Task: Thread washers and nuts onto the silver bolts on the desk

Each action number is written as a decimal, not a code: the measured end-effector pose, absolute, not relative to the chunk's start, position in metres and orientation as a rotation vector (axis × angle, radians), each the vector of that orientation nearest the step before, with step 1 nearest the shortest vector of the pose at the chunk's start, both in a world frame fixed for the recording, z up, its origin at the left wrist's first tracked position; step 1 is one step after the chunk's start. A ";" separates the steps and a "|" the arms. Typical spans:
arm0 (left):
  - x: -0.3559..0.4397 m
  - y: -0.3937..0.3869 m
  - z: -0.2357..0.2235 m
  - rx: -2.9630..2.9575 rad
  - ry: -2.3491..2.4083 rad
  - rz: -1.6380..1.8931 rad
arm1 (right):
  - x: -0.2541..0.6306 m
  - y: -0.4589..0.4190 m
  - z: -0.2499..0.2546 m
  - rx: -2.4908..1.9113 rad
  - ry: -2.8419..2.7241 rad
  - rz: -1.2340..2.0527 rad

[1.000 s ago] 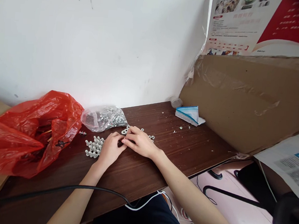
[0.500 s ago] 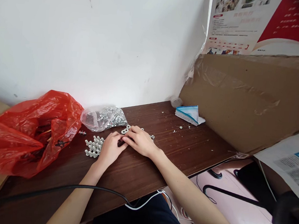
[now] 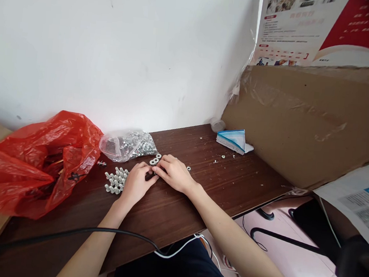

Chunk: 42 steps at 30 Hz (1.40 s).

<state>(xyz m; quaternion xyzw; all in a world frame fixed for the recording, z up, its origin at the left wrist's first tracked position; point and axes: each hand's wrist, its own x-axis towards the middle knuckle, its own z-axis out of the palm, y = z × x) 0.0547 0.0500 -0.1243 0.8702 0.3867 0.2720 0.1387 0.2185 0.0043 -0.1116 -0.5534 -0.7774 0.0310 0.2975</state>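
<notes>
My left hand and my right hand meet fingertip to fingertip on the dark wooden table. Both hands are closed in a pinch on something small and dark that I cannot make out. Loose metal washers lie just beyond my fingers. A cluster of assembled white screws lies left of my left hand. A clear plastic bag of metal hardware sits behind them by the wall.
A crumpled red plastic bag fills the table's left end. A blue and white folded packet lies at the back right by a cardboard sheet. A black cable crosses the near edge.
Both hands stay together at the same spot with only small finger shifts. The view has tilted slightly.
</notes>
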 end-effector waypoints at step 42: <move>0.057 0.046 -0.121 2.471 1.186 0.738 | 0.222 0.010 -0.115 -1.394 -1.890 0.382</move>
